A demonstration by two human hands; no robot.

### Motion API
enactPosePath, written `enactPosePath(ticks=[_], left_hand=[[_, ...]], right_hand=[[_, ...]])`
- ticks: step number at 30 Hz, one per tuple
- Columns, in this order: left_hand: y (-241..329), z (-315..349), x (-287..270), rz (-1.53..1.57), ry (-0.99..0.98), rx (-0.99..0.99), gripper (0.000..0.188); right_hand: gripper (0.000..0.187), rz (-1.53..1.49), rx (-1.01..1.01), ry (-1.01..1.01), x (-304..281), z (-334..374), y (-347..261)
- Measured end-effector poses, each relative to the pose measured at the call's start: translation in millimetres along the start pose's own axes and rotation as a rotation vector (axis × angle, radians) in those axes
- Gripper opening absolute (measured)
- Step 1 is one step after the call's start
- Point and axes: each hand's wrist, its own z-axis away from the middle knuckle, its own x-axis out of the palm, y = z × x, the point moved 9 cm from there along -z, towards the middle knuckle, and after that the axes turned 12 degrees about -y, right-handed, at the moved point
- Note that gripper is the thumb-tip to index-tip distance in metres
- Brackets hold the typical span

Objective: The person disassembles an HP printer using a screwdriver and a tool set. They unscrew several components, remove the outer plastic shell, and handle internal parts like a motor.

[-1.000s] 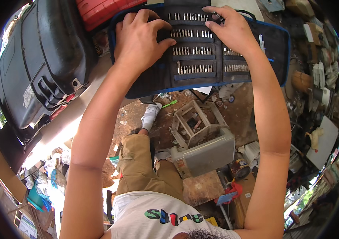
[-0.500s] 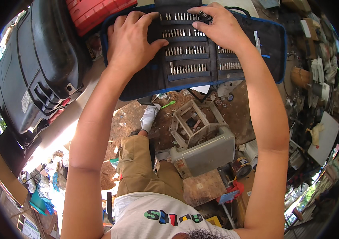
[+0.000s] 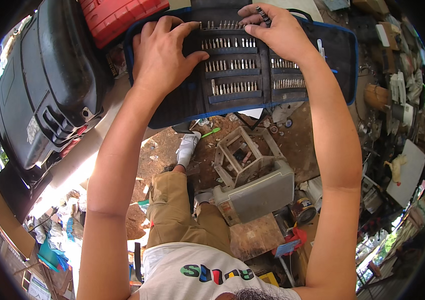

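A black fabric tool roll (image 3: 232, 104) with blue edging lies unfolded at the top. Rows of silver screwdriver bits (image 3: 232, 65) stand in its elastic loops. My left hand (image 3: 165, 55) rests on the roll's left panel, fingers apart, its index fingertip beside the top row's left end; nothing is held in it. At that row's right end, my right hand (image 3: 285, 35) has its thumb and fingertips close together against the bits. A slim dark ribbed handle (image 3: 263, 17), like a precision screwdriver's, sticks up from between its fingers. Whether the fingertips also pinch a bit is hidden.
Left of the roll stand a big black hard case (image 3: 42, 85) and a red case (image 3: 122, 17). Below are a wooden stool frame (image 3: 245, 155), a grey plastic box (image 3: 257, 192) and a tin can (image 3: 303, 209). Piled clutter (image 3: 397, 100) lines the right side.
My right hand has shifted slightly, its fingertips drawing nearer to the top row's bits, and the dark handle now points more upright. My left hand has stayed nearly still.
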Motion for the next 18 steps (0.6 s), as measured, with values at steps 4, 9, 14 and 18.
enactPosePath(ticks=[4, 9, 14, 18], left_hand=[[-1, 0, 0, 0.000, 0.004, -0.007, 0.057], [-1, 0, 0, -0.003, 0.005, -0.006, 0.057], [1, 0, -1, -0.003, 0.012, 0.007, 0.056], [-1, 0, 2, -0.021, 0.039, 0.026, 0.056]], right_hand=[[0.029, -0.030, 0.011, -0.017, 0, 1, -1], [0.030, -0.049, 0.012, -0.030, 1, -4, 7], [0.032, -0.059, -0.002, -0.041, 0, -5, 12], [0.030, 0.021, -0.016, 0.064, -9, 5, 0]])
